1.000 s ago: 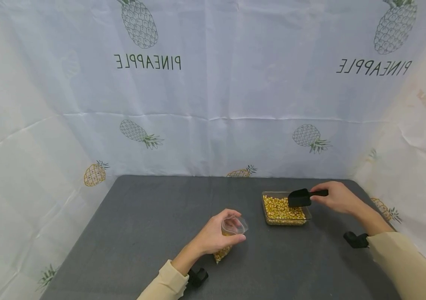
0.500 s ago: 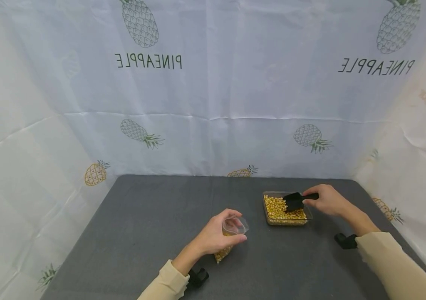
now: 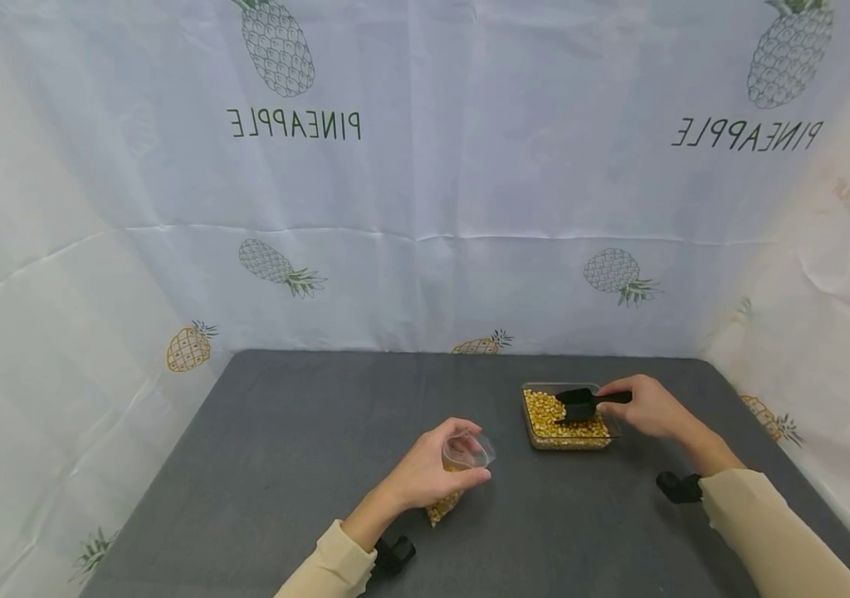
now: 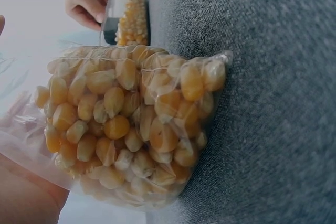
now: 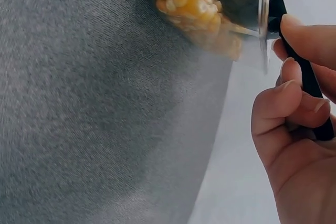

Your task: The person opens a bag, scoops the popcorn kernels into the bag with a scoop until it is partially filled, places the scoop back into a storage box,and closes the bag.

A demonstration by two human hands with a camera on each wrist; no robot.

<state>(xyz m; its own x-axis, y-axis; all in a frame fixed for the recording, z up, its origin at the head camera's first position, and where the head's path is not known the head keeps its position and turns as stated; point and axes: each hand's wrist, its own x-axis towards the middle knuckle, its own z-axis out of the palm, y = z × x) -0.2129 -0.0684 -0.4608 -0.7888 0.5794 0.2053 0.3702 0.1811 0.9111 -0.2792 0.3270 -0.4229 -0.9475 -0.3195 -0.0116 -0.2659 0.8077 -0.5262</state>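
Note:
My left hand (image 3: 432,467) holds the open top of a clear plastic bag (image 3: 467,449) between thumb and fingers. Corn kernels (image 4: 118,124) fill the lower part of this bag, which rests on the table in the left wrist view. With its fingers round the black handle, my right hand (image 3: 652,407) grips a scoop (image 3: 580,404). The scoop's blade is in a clear rectangular container (image 3: 573,444) of yellow corn kernels (image 3: 544,414), its front edge down among them. Part of the handle is hidden by the fingers in the right wrist view (image 5: 310,80).
A dark grey table (image 3: 305,448) lies under everything. White cloth (image 3: 410,166) printed with pineapples hangs behind it and along both sides. Each wrist wears a black camera mount, one near the left sleeve (image 3: 395,555) and one near the right (image 3: 677,488).
My right hand has moved left and slightly down, pushing the scoop further left and deeper into the kernels. The left hand and bag have stayed in place.

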